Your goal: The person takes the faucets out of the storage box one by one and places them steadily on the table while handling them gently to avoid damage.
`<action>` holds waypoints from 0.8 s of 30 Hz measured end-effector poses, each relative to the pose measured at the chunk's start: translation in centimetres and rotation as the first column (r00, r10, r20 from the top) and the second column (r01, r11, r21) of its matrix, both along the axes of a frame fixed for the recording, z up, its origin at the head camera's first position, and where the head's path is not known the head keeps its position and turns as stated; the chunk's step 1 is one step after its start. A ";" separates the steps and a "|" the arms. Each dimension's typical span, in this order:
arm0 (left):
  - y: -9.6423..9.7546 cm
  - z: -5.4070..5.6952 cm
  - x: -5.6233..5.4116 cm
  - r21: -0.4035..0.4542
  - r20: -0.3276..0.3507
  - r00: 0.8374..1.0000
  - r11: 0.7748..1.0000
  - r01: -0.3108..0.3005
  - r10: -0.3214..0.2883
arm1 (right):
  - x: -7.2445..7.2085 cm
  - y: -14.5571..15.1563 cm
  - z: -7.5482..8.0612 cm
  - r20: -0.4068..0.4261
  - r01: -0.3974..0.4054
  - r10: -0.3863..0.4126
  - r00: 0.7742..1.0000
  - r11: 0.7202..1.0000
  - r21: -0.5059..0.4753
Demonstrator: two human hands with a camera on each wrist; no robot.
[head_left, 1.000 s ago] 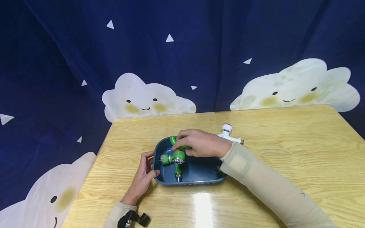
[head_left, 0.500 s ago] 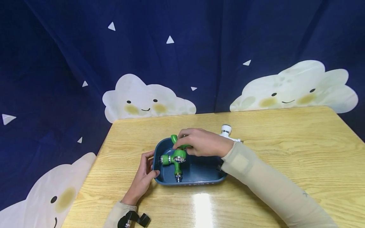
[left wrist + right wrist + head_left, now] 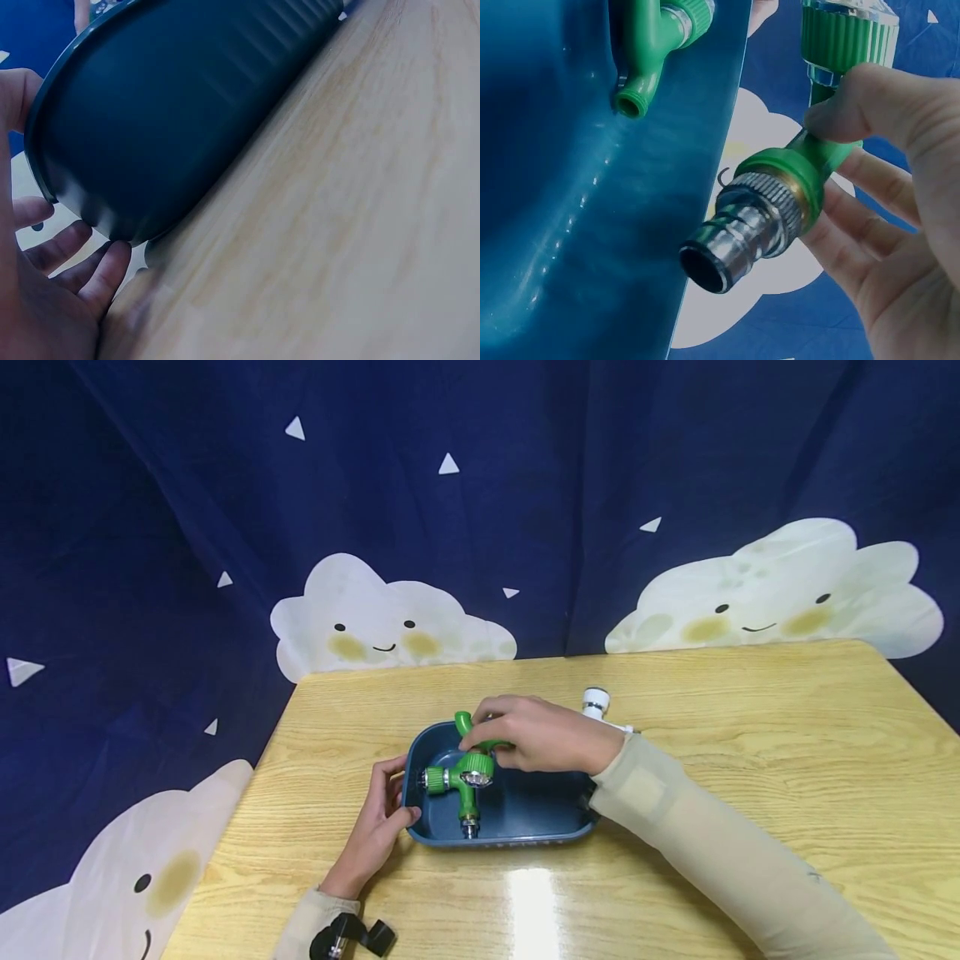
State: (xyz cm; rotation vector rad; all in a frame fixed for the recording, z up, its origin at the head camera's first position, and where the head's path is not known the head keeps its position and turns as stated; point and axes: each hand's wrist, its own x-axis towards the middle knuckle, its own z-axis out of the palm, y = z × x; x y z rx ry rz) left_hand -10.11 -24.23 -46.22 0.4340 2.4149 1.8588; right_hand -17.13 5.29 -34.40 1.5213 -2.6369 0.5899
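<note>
In the head view my left hand [image 3: 378,818] grips the left end of a blue plastic tray [image 3: 525,842], thumb over the rim and fingers along the outside wall. My right hand [image 3: 525,735] pinches a green faucet [image 3: 829,154] over the tray's far left part. This faucet has a ribbed green knob and a silver barbed nozzle, which points toward the right wrist camera. Another green faucet [image 3: 641,52] shows inside the tray in that view. From the head view the fingers cover part of the held faucet, and the two green faucets overlap.
A white faucet [image 3: 596,703] stands behind the tray, partly hidden by my right hand. The wooden table [image 3: 750,735] reaches back to a dark blue curtain [image 3: 480,527] with clouds. A black wrist mount [image 3: 352,937] is on the left forearm.
My right hand has shifted slightly right and away, and the green parts at its fingers have moved with it. The left hand and the tray stay in place.
</note>
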 end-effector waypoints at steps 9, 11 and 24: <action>0.1 0.1 0.0 0.017 0.001 1.000 1.000 0.001 -0.001 | 0.1 0.6 0.0 -0.051 -0.012 0.011 0.999 1.000 -0.026; 0.1 0.1 0.0 0.019 0.002 1.000 1.000 0.001 -0.001 | 0.1 0.7 0.0 -0.054 -0.013 0.012 0.998 1.000 -0.025; 0.1 0.1 0.0 0.022 0.003 1.000 1.000 0.001 -0.001 | 0.4 1.3 -0.2 -0.091 -0.029 0.023 0.996 0.998 -0.061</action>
